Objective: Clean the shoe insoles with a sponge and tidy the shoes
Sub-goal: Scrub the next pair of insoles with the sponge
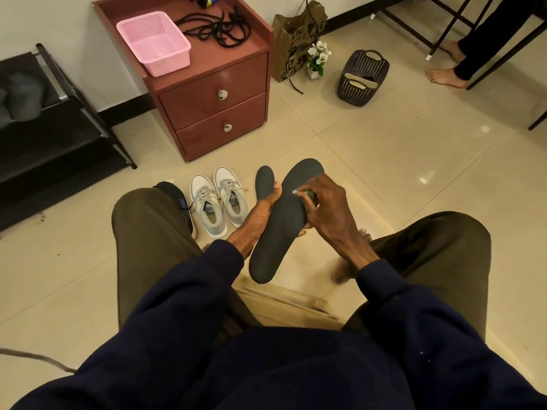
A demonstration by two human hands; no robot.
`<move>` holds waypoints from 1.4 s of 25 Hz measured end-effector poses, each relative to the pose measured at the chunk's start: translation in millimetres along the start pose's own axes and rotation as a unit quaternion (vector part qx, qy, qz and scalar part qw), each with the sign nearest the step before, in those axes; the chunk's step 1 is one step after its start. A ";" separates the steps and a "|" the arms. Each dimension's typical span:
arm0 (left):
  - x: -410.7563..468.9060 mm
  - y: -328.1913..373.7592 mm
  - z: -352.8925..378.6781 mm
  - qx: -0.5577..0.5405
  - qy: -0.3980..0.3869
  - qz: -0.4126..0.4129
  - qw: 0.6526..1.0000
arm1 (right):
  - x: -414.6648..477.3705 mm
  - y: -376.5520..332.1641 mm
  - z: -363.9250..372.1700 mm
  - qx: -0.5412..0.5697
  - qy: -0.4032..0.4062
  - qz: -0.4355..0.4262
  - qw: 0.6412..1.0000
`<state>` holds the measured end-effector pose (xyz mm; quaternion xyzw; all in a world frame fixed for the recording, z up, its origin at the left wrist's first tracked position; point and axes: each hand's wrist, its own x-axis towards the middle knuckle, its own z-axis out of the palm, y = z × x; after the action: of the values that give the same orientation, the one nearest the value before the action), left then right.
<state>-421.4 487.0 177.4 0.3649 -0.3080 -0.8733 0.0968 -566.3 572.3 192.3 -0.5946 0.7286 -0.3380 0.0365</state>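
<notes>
On floor nr bag (291, 39), dark basket (349, 94) holds 2 beige insoles (360, 83)

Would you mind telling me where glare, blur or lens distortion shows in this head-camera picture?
Head view: bright glare spots sit on the glossy floor tiles at right. Head view: motion blur smears the pale wooden edge between the knees, while the insole and right hand look sharp. Head view: the wide lens tilts the drawer cabinet, and the shoe rack is dim.

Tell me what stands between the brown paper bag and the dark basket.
A small pot of white flowers, close beside the paper bag, apart from the basket, seen in the head view.
</notes>
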 end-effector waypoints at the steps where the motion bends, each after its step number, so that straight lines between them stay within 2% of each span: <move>1: -1.0 -1.2 1.9 0.012 -0.018 -0.020 1.000 | 3.5 10.1 -5.0 -0.009 0.027 0.035 0.999; 4: -2.0 -5.7 4.4 0.036 -0.051 -0.045 0.997 | -1.1 26.3 -14.7 -0.012 0.077 0.127 0.989; 6: -1.7 -5.6 4.2 0.026 -0.058 -0.042 0.997 | -5.5 12.6 -9.0 -0.002 0.055 0.094 0.994; 8: -2.4 -4.5 3.5 -0.006 -0.057 -0.035 0.998 | -6.7 -3.0 -1.4 0.005 -0.003 0.025 1.000; 10: -3.2 -4.1 3.8 -0.010 -0.048 -0.034 0.998 | -0.1 -2.7 -0.7 -0.010 -0.005 0.002 1.000; 13: -3.4 -6.3 5.6 0.016 -0.070 -0.059 0.996 | 6.2 22.4 -14.9 -0.010 0.073 0.121 0.990; 15: -5.1 -6.8 7.0 0.013 -0.077 -0.066 0.995 | 2.6 29.4 -19.2 -0.006 0.091 0.159 0.983; 17: -4.8 -5.9 4.9 -0.004 -0.073 -0.063 0.995 | -0.5 14.6 -12.3 0.002 0.075 0.130 0.989; 22: -4.8 5.2 -0.8 -0.069 0.012 0.035 0.997 | -15.8 -36.1 14.2 0.024 -0.069 -0.062 0.995; 24: -2.5 5.0 -2.0 -0.082 0.024 0.048 0.995 | -9.6 -25.2 11.5 -0.003 -0.059 -0.058 0.997; 28: -8.7 2.2 3.6 -0.058 -0.015 -0.032 0.998 | -3.2 13.8 -1.4 -0.038 0.021 0.079 0.996; 30: -11.4 3.1 5.1 -0.064 -0.004 -0.027 0.998 | -9.8 6.6 2.4 -0.008 0.015 0.063 0.998; 33: -6.5 4.0 -2.8 -0.066 0.026 0.030 0.997 | -18.8 -23.3 11.0 0.059 -0.058 -0.008 0.997; 35: -4.5 3.8 -5.5 -0.062 0.042 0.043 0.996 | -16.2 -24.8 12.7 0.052 -0.073 -0.028 0.996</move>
<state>-414.6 483.2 179.3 0.3813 -0.2646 -0.8695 0.1691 -534.9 579.5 190.2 -0.6348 0.6889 -0.3319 0.1109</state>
